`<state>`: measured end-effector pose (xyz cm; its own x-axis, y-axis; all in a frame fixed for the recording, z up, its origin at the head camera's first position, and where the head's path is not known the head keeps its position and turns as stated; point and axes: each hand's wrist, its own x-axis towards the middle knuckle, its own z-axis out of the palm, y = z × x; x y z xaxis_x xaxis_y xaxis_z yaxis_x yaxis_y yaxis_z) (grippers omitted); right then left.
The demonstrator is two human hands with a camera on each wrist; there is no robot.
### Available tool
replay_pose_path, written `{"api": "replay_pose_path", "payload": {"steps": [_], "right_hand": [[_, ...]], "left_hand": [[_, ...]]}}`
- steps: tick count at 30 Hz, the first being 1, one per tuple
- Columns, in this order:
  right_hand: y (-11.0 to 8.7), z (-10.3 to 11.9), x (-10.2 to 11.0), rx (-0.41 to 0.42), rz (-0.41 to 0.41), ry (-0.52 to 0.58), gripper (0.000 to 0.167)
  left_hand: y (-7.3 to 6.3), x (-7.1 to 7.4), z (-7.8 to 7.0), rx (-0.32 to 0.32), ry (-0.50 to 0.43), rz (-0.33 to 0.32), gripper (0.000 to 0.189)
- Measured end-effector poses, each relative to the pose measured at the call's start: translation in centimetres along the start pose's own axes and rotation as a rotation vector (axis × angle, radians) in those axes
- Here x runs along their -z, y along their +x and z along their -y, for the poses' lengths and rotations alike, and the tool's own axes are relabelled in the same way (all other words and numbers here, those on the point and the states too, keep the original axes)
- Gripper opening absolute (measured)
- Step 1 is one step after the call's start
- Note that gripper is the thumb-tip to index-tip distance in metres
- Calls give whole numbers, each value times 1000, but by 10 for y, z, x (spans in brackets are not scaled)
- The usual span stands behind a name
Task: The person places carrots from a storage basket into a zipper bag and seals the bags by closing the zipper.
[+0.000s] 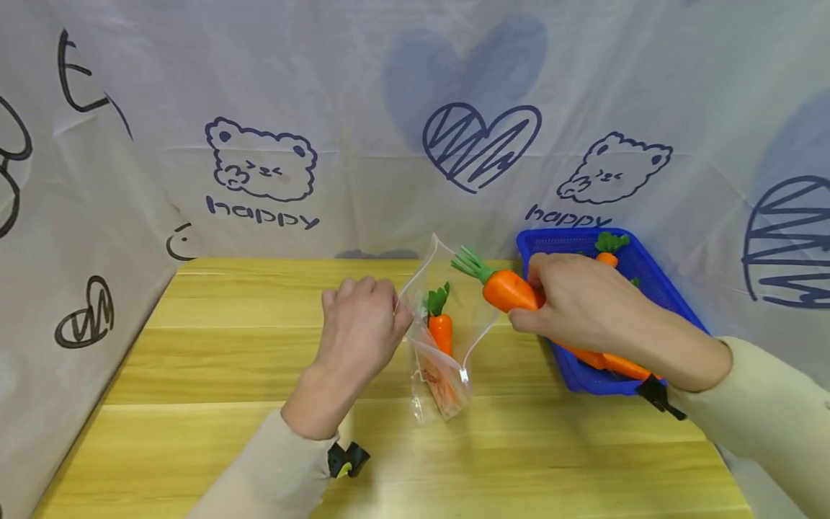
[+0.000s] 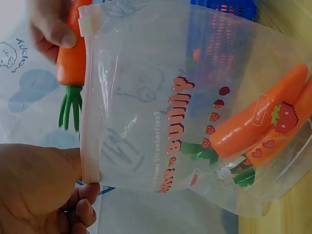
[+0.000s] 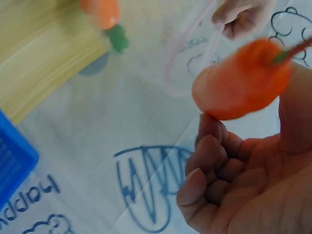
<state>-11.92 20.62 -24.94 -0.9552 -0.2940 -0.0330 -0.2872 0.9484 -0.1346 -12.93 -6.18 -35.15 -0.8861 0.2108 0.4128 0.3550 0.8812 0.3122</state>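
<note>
At the centre of the head view, my left hand (image 1: 359, 324) pinches the zip edge of a clear slider bag (image 2: 141, 73) printed with red lettering and strawberries. Its mouth gapes toward the right, and the white slider (image 1: 463, 375) sits at the near end of the zip. Inside lie two orange toy carrots (image 2: 258, 117) with green tops. My right hand (image 1: 577, 292) grips another toy carrot (image 1: 509, 290) by its body, green stems pointing left at the bag's mouth. In the left wrist view, this carrot hangs just outside the zip edge.
A blue plastic basket (image 1: 573, 378) stands at the right of the wooden table (image 1: 227, 360), partly behind my right hand, with more toy carrots (image 1: 625, 367) in it. A pale cloth (image 1: 369, 166) with bear and heart drawings hangs behind the table and along its sides.
</note>
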Motion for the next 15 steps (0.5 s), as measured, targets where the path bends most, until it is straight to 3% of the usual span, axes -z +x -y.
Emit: {"api": "replay_pose_path", "payload": {"steps": [8,15], "right_hand": [[13,21,-3,9,107,-54,32],[41,32,-6,-44,261,-65,38]], "left_hand": [[1,-3,-3,-103,40,-114,25],[4,-2,-11,-144,42,-115,22]]}}
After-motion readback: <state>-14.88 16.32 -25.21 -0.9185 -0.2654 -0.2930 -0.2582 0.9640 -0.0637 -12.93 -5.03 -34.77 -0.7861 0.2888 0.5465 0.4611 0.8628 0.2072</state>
